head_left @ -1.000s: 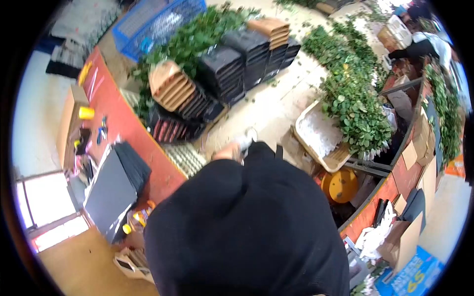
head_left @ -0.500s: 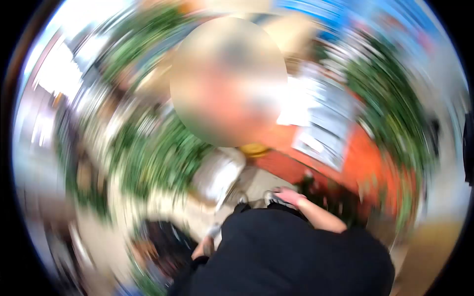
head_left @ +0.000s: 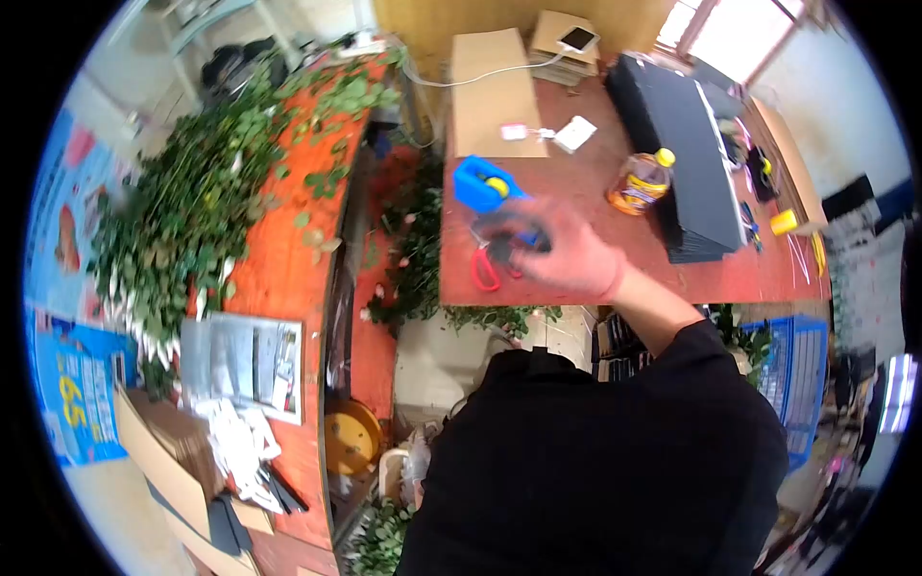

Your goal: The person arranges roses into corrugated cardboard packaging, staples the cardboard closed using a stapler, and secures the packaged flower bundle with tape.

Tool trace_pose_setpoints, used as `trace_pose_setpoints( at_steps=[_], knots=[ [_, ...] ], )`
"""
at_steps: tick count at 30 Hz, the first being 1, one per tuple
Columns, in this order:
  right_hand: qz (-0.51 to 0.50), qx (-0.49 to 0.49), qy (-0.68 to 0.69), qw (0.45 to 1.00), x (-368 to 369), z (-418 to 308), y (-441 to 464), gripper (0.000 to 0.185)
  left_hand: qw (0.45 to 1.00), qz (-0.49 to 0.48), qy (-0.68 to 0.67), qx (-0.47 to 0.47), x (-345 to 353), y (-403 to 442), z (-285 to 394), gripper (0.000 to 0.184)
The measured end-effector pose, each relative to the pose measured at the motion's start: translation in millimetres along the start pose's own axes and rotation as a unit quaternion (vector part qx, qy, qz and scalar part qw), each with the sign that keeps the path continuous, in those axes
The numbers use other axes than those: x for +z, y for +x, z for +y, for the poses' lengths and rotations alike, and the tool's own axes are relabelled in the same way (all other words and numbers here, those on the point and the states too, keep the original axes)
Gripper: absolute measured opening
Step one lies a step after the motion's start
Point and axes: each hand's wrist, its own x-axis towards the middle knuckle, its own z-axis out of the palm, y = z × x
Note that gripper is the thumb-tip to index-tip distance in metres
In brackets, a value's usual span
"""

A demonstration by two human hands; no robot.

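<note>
My right hand (head_left: 571,252), in what looks like a pinkish glove, reaches over the near left part of the red-brown table (head_left: 586,197). Motion smears its fingers, and a dark, rounded shape (head_left: 523,238) shows at them; whether they hold it I cannot make out. Red-handled scissors (head_left: 485,270) lie just beside and partly under the fingers. A blue tape dispenser (head_left: 473,184) with a yellow roll stands beyond the hand. To the right is a bottle (head_left: 639,184) of amber drink with a yellow cap. My left hand is out of view.
Cardboard (head_left: 495,82), a phone (head_left: 578,38) on a cable and a long black box (head_left: 677,154) are on the table. Left, an orange bench (head_left: 303,206) bears leafy stems (head_left: 197,182) and a grey tray (head_left: 254,360). A blue crate (head_left: 795,384) stands at right.
The view has turned from the bench with greenery to the red-brown table. My right hand has gone from low beside my body to above the tabletop; my left hand has left the view.
</note>
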Motion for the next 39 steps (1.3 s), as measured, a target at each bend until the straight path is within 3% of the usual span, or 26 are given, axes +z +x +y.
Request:
trace_pose_setpoints(
  at_steps=[2, 4, 6, 7, 8, 9, 10, 11, 12, 13, 15, 17, 19, 21, 22, 23, 25, 26, 27, 29, 32, 33, 34, 35, 37, 39],
  knots=[
    [0.142, -0.029, 0.079, 0.986, -41.9, 38.5, 0.6, 0.027, 0.998, -0.059, 0.018, 0.023, 38.8, 7.3, 31.3, 0.034],
    [0.175, -0.044, 0.127, 0.975, -60.6, 77.3, -2.5, 0.026, 0.996, -0.083, 0.022, 0.039, 78.5, 12.9, 53.6, 0.032],
    [0.216, -0.044, -0.227, 0.949, -83.4, 104.3, 0.3, 0.026, 0.994, -0.094, 0.051, 0.039, 116.5, 20.3, 67.3, 0.032],
    [0.151, 0.04, -0.121, 0.98, -87.4, 106.7, -2.4, 0.027, 0.993, -0.09, 0.068, 0.043, 125.9, 19.7, 71.5, 0.031],
    [0.131, 0.039, 0.009, 0.991, -85.6, 112.9, -7.0, 0.028, 0.988, -0.115, 0.078, 0.071, 140.7, 10.6, 80.5, 0.031],
    [0.099, 0.038, 0.041, 0.993, -78.6, 107.2, -9.7, 0.029, 0.983, -0.132, 0.081, 0.094, 163.0, -1.8, 88.5, 0.032],
    [0.096, 0.071, 0.179, 0.977, -61.9, 106.7, -16.1, 0.031, 0.92, -0.188, 0.277, 0.201, 167.8, -7.0, 90.6, 0.032],
    [0.077, 0.142, 0.191, 0.968, -44.8, 110.3, -20.8, 0.032, 0.814, -0.203, 0.436, 0.327, 174.6, -14.6, 92.0, 0.032],
    [0.059, 0.032, 0.261, 0.963, -16.3, 144.8, -20.0, 0.03, 0.832, -0.172, 0.446, 0.283, 175.9, -22.3, 84.2, 0.036],
    [0.016, -0.013, 0.222, 0.975, 1.0, 146.3, -17.9, 0.031, 0.839, -0.173, 0.454, 0.245, 180.3, -23.5, 82.1, 0.039],
    [-0.039, -0.007, 0.31, 0.95, 39.8, 121.5, -23.6, 0.031, 0.841, -0.192, 0.474, 0.179, 182.7, -23.9, 87.6, 0.044],
    [-0.104, -0.018, 0.337, 0.935, 66.8, 101.5, -26.2, 0.03, 0.89, -0.141, 0.375, 0.216, 171.1, -31.3, 87.6, 0.042],
    [-0.157, -0.015, 0.354, 0.922, 86.1, 94.9, -19.3, 0.029, 0.91, -0.045, 0.377, 0.166, 154.7, -29.7, 85.7, 0.04],
    [-0.25, 0.037, 0.346, 0.904, 103.9, 86.8, -11.6, 0.026, 0.935, 0.04, 0.318, 0.152, 121.9, -45.4, 93.2, 0.041],
    [-0.283, 0.07, 0.307, 0.906, 116.5, 84.7, -2.5, 0.028, 0.922, 0.078, 0.319, 0.204, 104.3, -46.6, 90.2, 0.039],
    [-0.295, 0.065, 0.299, 0.905, 126.2, 74.5, 5.4, 0.028, 0.971, 0.07, 0.185, 0.135, 91.7, -53.6, 89.3, 0.035],
    [-0.337, 0.018, 0.307, 0.89, 164.7, 41.5, 23.3, 0.034, 0.988, 0.058, 0.112, 0.094, 56.8, -50.2, 75.9, 0.033],
    [-0.365, -0.063, 0.323, 0.871, 188.3, 35.5, 36.3, 0.037, 0.989, 0.094, 0.059, 0.094, 42.3, -54.4, 73.7, 0.032],
    [-0.39, -0.07, 0.317, 0.862, 209.7, 18.8, 43.8, 0.041, 0.989, 0.115, -0.006, 0.096, 21.3, -75.2, 89.1, 0.03],
    [-0.432, -0.05, 0.33, 0.838, 252.5, -7.3, 56.0, 0.043, 0.946, 0.229, -0.082, 0.216, -33.2, -88.2, 93.2, 0.027],
    [-0.476, -0.07, 0.288, 0.828, 326.2, -27.5, 77.7, 0.033, 0.855, 0.46, -0.13, 0.201, -172.4, -122.2, 118.1, 0.025],
    [-0.51, -0.054, 0.256, 0.82, 341.6, -36.1, 81.9, 0.031, 0.824, 0.531, -0.062, 0.186, -238.1, -123.9, 104.6, 0.023],
    [-0.491, -0.022, 0.226, 0.841, 355.6, -47.6, 81.3, 0.028, 0.662, 0.703, 0.004, 0.258, -278.6, -143.0, 116.9, 0.024],
    [-0.474, 0.007, 0.192, 0.859, 367.9, -64.2, 82.7, 0.025, 0.654, 0.714, 0.037, 0.246, -334.0, -164.4, 122.2, 0.028],
    [-0.507, 0.004, 0.225, 0.832, 397.8, -111.0, 87.7, 0.023, 0.634, 0.734, -0.09, 0.228, -469.8, -158.2, 97.8, 0.047],
    [-0.503, -0.017, 0.141, 0.853, 426.2, -119.8, 98.1, 0.023, 0.611, 0.749, -0.221, 0.13, -584.3, -152.0, 73.7, 0.058]
  ],
)
